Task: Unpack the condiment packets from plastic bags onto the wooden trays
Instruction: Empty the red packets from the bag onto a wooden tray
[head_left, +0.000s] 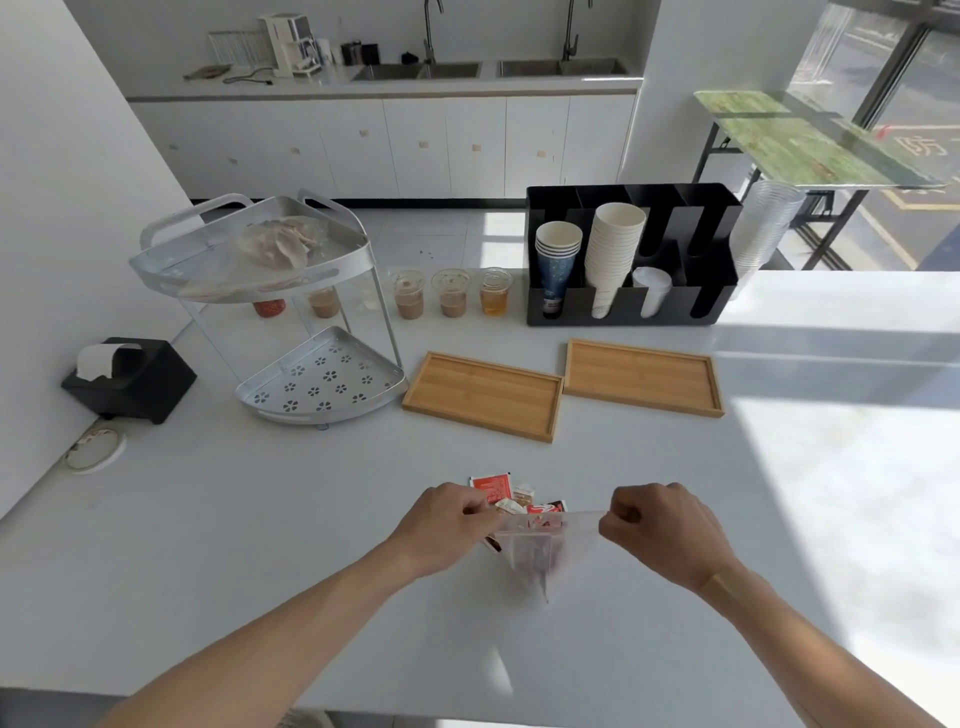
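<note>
Near the front of the white table, my left hand (447, 525) and my right hand (657, 530) pinch opposite edges of a clear plastic bag (540, 551) and hold it stretched above the surface. Several condiment packets (506, 496), red, white and brown, lie on the table just behind the bag; whether some are still inside it I cannot tell. Two bare wooden trays lie farther back, the left tray (483, 395) and the right tray (644, 376), side by side.
A two-tier metal corner rack (291, 322) with crumpled plastic on top stands back left. Several lidded drink cups (452, 293) line up behind the trays. A black cup organizer (631, 260) stands back right, a black tissue box (130, 379) far left.
</note>
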